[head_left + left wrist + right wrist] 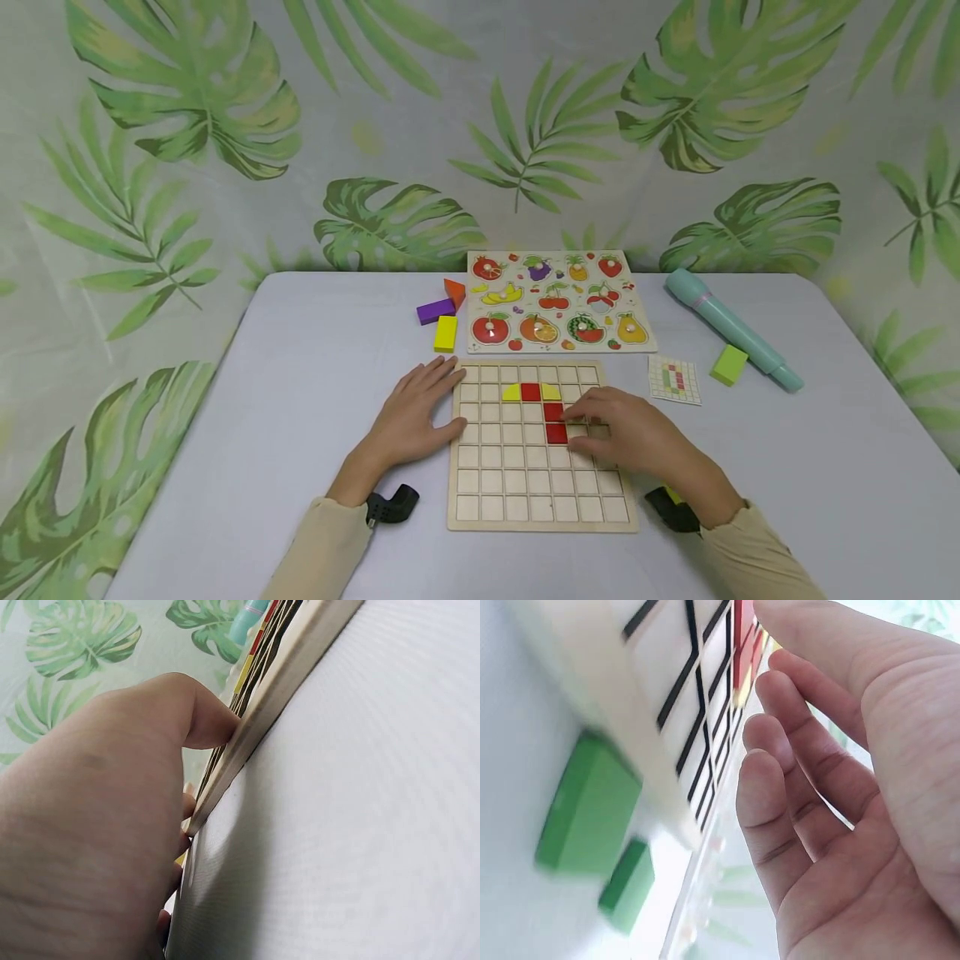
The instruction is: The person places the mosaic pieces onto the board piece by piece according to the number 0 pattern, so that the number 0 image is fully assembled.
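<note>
A wooden grid board (491,482) lies flat on the table. Two yellow quarter-round pieces flank a red square (530,392) in an upper row. Below the right yellow piece (551,392) sit two more red squares, one under the other. My left hand (412,417) rests at the board's left edge, thumb and fingertips touching the rim, also visible in the left wrist view. My right hand (622,425) is over the board's right side, fingertips at the lower red squares (557,433). In the right wrist view its fingers (761,787) are loosely bent and apart from the thumb.
Behind the board lies a fruit puzzle (551,302). Left of it are orange (454,293), purple (436,312) and yellow (445,334) blocks. To the right are a grid-pattern card (673,380), a green block (729,365) and a turquoise stick-like thing (731,327). Another green block (589,806) lies beside the board.
</note>
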{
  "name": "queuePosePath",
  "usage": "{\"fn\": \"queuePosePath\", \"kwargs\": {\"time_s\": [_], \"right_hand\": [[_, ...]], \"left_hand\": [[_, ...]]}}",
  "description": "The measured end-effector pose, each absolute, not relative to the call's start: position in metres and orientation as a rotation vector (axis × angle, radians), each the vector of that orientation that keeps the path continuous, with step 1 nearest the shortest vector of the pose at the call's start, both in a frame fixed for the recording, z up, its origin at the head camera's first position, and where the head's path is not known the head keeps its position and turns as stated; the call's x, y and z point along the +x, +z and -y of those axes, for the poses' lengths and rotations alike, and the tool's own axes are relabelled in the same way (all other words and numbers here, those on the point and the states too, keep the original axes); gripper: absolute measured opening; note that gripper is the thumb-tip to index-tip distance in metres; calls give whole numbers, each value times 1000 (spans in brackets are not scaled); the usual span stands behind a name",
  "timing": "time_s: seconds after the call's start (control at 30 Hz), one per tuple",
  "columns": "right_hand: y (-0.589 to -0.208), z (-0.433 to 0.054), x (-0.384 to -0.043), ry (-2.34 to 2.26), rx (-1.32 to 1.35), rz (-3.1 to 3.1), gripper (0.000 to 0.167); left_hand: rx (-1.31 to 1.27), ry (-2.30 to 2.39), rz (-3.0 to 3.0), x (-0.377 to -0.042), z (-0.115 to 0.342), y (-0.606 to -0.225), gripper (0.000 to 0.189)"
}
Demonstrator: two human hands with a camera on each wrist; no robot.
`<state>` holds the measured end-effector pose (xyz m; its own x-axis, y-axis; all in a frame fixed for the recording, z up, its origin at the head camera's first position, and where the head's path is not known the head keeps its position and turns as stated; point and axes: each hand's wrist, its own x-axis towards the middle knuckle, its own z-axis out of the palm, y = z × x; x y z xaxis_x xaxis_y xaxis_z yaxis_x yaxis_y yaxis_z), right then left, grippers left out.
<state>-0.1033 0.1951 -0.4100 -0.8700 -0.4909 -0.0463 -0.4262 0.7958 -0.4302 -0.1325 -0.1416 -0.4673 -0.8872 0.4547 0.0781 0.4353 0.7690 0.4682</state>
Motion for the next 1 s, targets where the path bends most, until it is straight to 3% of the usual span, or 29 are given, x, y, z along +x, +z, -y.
{"fn": "queuePosePath", "kwargs": {"time_s": [1.0], "right_hand": [[-414, -294, -49, -762, -624, -2871, 32]], "left_hand": [[722, 756, -2913, -132, 140, -466, 70]]}}
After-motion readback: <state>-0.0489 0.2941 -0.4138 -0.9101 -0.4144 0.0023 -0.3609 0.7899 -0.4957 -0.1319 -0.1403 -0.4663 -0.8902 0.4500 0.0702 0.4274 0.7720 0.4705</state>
